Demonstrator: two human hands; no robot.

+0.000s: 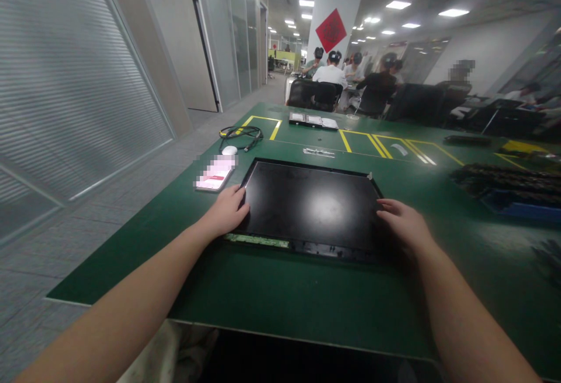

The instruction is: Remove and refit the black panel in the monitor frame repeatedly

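Note:
A flat black display panel (302,202) in a dark frame lies face up on the green table (280,295). Along its near edge runs a strip of green circuit board (258,241), with a dark strip to the right of it. My left hand (228,209) grips the panel's left side, the thumb resting over the border. On the opposite side, my right hand (401,222) holds the right edge with its fingertips; its lower fingers are in shadow. A small pale tab (370,176) sticks up at the far right corner.
Left of the panel are a lit phone (215,173), a white mouse (229,150) and a coiled black cable (242,134). Hard drives (313,120) lie farther back, near yellow tape markings. A blue tray (521,206) stands at right. Several people sit beyond the table.

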